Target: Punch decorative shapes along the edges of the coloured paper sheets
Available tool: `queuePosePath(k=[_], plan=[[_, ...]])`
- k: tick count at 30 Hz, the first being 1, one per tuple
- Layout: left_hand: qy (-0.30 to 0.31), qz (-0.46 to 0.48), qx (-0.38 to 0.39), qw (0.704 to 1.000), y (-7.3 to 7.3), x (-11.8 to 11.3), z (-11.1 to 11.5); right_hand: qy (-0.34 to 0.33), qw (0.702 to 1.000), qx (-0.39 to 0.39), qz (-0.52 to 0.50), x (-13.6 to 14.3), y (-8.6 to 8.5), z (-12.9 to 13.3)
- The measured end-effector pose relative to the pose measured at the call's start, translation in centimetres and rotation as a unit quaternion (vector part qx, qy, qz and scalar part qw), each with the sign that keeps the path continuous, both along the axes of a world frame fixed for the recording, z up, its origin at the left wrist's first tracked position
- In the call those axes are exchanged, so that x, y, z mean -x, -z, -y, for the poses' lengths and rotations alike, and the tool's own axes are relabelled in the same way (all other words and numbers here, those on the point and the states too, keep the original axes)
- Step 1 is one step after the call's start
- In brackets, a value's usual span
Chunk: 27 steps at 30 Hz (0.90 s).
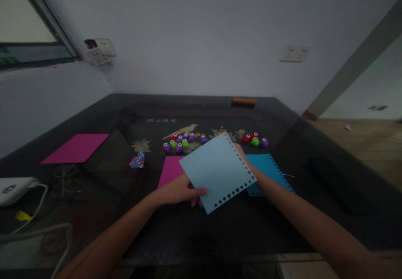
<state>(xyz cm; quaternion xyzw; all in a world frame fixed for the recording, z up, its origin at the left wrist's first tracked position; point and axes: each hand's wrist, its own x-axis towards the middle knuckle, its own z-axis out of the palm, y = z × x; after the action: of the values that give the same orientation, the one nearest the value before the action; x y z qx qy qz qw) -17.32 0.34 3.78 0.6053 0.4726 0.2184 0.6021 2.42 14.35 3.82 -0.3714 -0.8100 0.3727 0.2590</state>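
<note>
A light blue sheet of paper (216,170) is held up at a tilt, with small cut-out shapes such as stars and hearts along two edges. My left hand (185,191) grips its lower left edge, thumb on top and fingers beneath. Most of my right hand (239,148) is behind the sheet, so its fingers are hidden. Under the raised sheet lie a pink sheet (168,168) on the left and a darker blue sheet (266,166) with punched edges on the right. Beyond them stand several small purple, green and red paper punches (179,140).
More punches (255,140) sit farther right. A heap of coloured bits (137,160) and another pink sheet (77,148) lie to the left. A white device (15,189) with cables is at the left edge. An orange-brown cylinder (244,101) rests near the wall.
</note>
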Motion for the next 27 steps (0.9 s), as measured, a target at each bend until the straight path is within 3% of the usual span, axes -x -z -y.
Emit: queuePosePath(k=[4,8,17,20,27], plan=[[-0.102,-0.018,-0.052,0.993,0.8,0.4,-1.1,0.006,0.998,0.05,-0.035,-2.4,0.1,2.6],[-0.178,-0.039,-0.08,0.98,1.0,0.2,-2.1,0.002,0.96,0.26,-0.105,-3.9,0.0,5.6],[-0.31,-0.026,-0.116,0.943,-1.0,-3.9,-3.2,0.011,0.875,0.409,-0.259,-4.7,0.0,7.8],[-0.325,-0.041,-0.105,0.939,-0.8,-4.7,-2.9,0.01,0.85,0.443,-0.284,-4.8,0.1,7.8],[-0.315,-0.077,-0.091,0.942,-1.0,-4.4,-1.5,0.04,0.822,0.488,-0.29,-4.4,0.7,8.6]])
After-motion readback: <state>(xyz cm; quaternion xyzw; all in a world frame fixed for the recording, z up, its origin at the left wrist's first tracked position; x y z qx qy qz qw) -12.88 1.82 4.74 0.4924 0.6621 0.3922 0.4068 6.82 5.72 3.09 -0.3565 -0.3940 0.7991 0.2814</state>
